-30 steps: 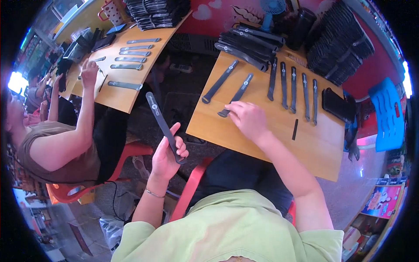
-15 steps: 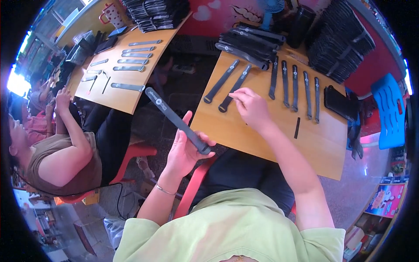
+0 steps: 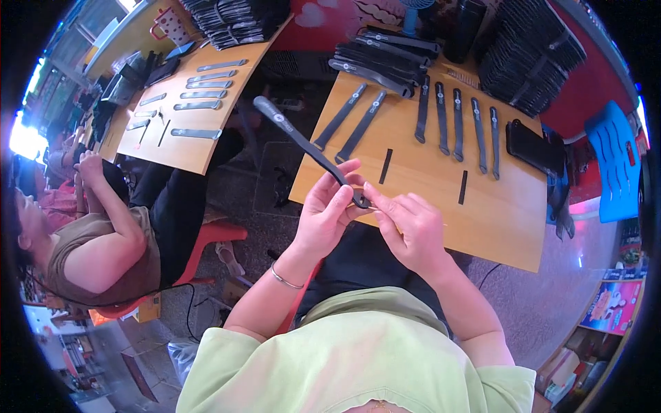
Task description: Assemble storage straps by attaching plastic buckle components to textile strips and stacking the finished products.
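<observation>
While left hand (image 3: 325, 219) grips a flat, round-tipped strap (image 3: 305, 142), right hand (image 3: 418, 227) at its end (grip unclear)

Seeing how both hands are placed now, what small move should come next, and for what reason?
Probably, the right hand should make a small adjustment at the near end of the dark strap while the left hand steadies it. The left fingers hold the strap around that end, and the right fingertips are right beside it, though whether they pinch anything small is unclear.
</observation>
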A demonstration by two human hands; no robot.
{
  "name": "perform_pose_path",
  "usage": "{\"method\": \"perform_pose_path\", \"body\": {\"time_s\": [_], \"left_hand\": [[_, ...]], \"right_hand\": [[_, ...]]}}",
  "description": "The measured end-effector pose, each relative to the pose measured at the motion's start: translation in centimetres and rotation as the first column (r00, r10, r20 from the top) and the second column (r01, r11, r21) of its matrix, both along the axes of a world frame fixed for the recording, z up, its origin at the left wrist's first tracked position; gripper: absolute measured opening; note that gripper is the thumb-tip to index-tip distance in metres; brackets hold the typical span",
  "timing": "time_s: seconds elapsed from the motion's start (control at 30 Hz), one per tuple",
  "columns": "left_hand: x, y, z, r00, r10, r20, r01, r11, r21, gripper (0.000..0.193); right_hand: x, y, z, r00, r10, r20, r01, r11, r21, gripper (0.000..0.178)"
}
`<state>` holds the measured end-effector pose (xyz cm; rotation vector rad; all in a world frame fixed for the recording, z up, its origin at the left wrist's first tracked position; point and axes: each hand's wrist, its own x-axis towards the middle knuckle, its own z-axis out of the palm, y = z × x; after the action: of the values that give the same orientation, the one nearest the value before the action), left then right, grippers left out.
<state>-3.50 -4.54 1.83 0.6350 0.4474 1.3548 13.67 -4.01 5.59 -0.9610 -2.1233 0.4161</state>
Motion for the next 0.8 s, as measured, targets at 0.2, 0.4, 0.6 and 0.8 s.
{"method": "perform_pose_path", "body": {"time_s": [0.2, 0.4, 0.6, 0.8], "left_hand": [[0.6, 0.4, 0.0, 0.994, 0.111, -0.009, -0.11, 0.993, 0.051, 0.046], [1.3, 0.4, -0.1, 0.969, 0.201, -0.143, -0.187, 0.977, 0.1, 0.049], [1.8, 0.4, 0.2, 0.955, 0.235, -0.182, -0.223, 0.971, 0.087, 0.048], [1.9, 0.3, -0.2, 0.824, 0.409, -0.391, -0.298, 0.901, 0.315, 0.047]], "right_hand": [[0.2, -0.7, -0.6, 0.995, -0.079, -0.061, 0.077, 0.996, -0.04, 0.044], [-0.1, -0.8, -1.3, 0.988, -0.116, -0.105, 0.109, 0.992, -0.068, 0.046], [-0.4, -0.7, -1.7, 0.982, -0.15, -0.111, 0.141, 0.986, -0.085, 0.044], [-0.4, -1.0, -1.4, 0.98, -0.182, -0.085, 0.166, 0.971, -0.17, 0.041]]}}
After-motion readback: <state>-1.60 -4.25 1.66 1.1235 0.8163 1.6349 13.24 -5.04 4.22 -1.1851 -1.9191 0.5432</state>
